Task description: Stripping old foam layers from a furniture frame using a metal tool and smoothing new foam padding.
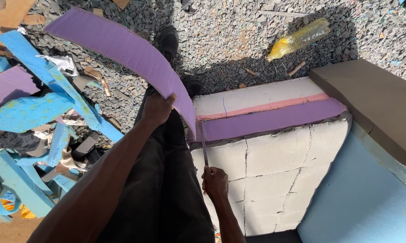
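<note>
The left hand [157, 108] covers part of the purple foam strip [122, 49] where it grips the edge. The right hand [215, 182] hides the handle of the thin blade [204, 144] (its make too slight to tell). The blue slab [365, 198] runs off the lower right, the brown block [374, 99] off the right edge.

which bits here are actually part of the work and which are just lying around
In hand:
left hand lifting the purple foam strip
right hand holding the thin blade
layered foam block

Lying about:
blue foam offcuts
yellow plastic bottle
brown foam slab
</note>
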